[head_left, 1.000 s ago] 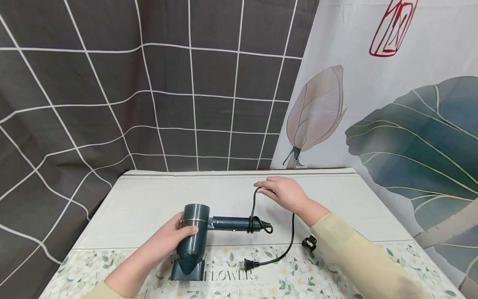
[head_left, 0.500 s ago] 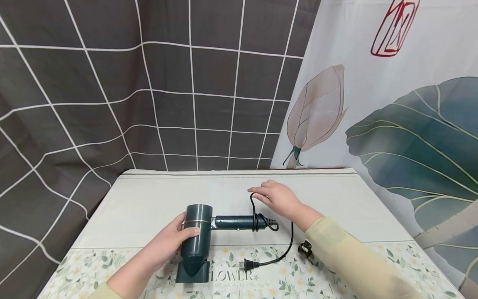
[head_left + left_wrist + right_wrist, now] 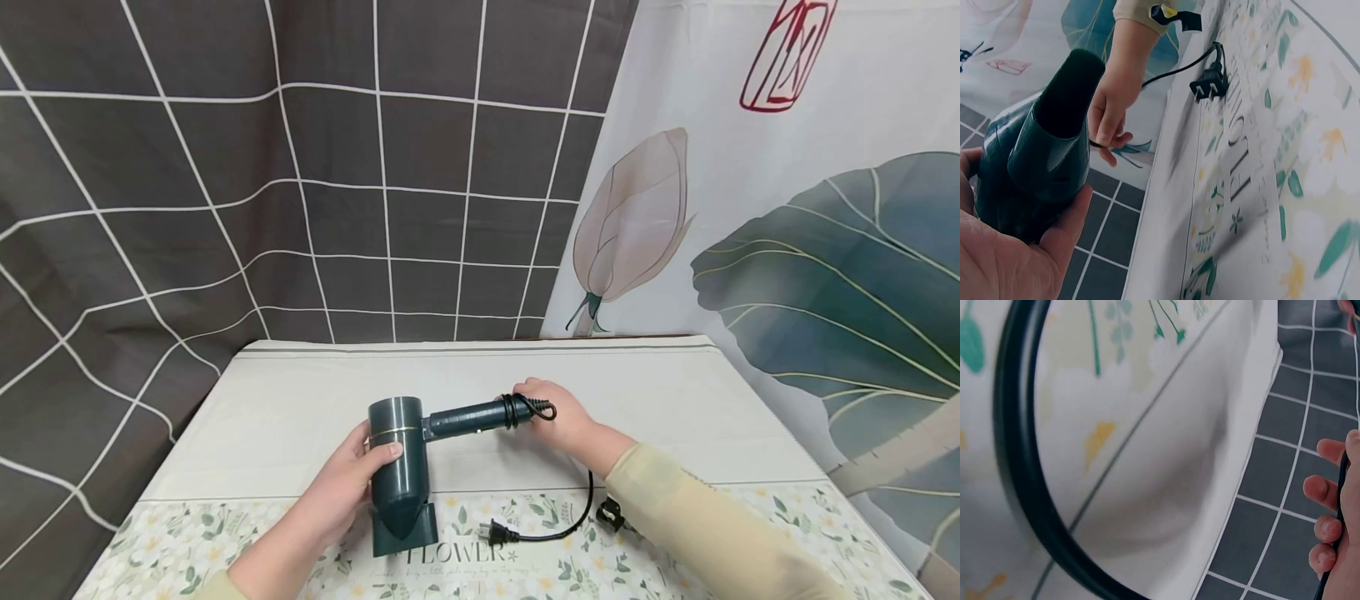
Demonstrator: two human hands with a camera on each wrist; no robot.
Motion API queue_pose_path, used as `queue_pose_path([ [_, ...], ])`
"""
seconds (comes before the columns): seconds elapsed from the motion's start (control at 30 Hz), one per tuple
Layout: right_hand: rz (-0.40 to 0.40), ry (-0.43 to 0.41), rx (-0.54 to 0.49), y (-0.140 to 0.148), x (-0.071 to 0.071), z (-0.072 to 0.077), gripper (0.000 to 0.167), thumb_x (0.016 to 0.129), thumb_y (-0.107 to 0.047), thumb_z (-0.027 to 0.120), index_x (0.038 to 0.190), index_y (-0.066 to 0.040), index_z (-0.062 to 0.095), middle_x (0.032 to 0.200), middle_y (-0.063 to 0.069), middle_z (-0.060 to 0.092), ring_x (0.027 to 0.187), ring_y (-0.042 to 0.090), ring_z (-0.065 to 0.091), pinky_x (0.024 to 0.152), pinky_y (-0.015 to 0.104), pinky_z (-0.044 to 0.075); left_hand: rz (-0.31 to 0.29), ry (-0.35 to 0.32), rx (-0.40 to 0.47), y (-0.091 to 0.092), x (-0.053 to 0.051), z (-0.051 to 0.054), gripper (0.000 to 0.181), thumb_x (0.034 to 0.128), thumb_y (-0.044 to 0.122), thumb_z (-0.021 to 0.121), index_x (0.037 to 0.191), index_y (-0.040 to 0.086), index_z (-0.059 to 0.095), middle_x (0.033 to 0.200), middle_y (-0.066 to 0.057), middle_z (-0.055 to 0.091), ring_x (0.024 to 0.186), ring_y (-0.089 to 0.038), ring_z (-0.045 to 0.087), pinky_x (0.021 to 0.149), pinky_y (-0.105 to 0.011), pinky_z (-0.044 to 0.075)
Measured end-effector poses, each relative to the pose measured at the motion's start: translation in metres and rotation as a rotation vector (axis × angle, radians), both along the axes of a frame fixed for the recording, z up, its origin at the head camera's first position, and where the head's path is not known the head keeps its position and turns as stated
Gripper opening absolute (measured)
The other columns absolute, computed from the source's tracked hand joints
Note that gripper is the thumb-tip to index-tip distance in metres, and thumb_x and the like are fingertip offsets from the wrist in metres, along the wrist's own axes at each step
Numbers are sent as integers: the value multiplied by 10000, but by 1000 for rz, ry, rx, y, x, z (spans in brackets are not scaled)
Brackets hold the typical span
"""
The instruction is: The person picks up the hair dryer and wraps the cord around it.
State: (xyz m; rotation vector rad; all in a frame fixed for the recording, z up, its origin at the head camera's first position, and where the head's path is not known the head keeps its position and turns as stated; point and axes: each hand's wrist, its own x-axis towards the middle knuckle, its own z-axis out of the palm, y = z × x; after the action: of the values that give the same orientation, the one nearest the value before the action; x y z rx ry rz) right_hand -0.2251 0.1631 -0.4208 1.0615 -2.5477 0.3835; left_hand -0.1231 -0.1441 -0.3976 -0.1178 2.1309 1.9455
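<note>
A dark green hair dryer (image 3: 400,479) with a flat nozzle is held in my left hand (image 3: 341,479). The thumb lies across its barrel, and its handle (image 3: 468,418) points right, tilted slightly up. Black power cord (image 3: 512,410) is wound around the handle's end. Just behind that end, my right hand (image 3: 564,425) grips the cord; in the right wrist view its fingers (image 3: 1320,490) curl around the black cord (image 3: 1340,487). The free length of cord runs down to a two-pin plug (image 3: 498,532) on the table, also seen in the left wrist view (image 3: 1210,84).
The table (image 3: 300,392) has a white cover with a flower-printed front part. A small black object (image 3: 610,514) is beside the right sleeve. A dark grid curtain (image 3: 427,225) hangs behind, with a white leaf-printed one (image 3: 645,83) at the right.
The handle end has risen and the hair dryer has shifted slightly right. My right hand has come down to the handle's end, where a raised loop of cord was; more cord is wound there.
</note>
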Motion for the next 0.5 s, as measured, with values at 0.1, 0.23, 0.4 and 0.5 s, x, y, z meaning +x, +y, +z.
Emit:
queue_pose_path([
  [0.1,-50,40,-10,-1,5,-4,187,794,-140,809,810,-135,622,736,-20,585,676,181,569,635,361,502,15,-2,7,2,-1,0,861,961,354,628,1584,55,114,1466,-257,444,1252,-353,534,1013,-650,379],
  [0.23,-35,142,55,-5,7,-6,168,852,-261,792,905,-127,706,853,16,671,798,216,665,718,383,549,26,-2,2,3,-1,1,913,949,385,635,1588,51,74,1487,-263,416,1291,-377,496,1044,-688,313],
  [0.4,6,105,70,-10,11,-5,145,906,-302,727,1006,-211,780,997,-31,730,912,186,692,780,394,560,59,-1,8,4,-1,3,938,941,405,637,1588,55,56,1475,-257,428,1319,-401,469,1075,-686,267],
  [0.5,18,97,86,-12,14,-4,157,937,-307,688,1030,-215,774,978,-46,734,867,162,687,751,378,558,82,3,13,4,-1,2,927,945,391,636,1588,61,56,1468,-259,431,1301,-393,493,1091,-664,260],
])
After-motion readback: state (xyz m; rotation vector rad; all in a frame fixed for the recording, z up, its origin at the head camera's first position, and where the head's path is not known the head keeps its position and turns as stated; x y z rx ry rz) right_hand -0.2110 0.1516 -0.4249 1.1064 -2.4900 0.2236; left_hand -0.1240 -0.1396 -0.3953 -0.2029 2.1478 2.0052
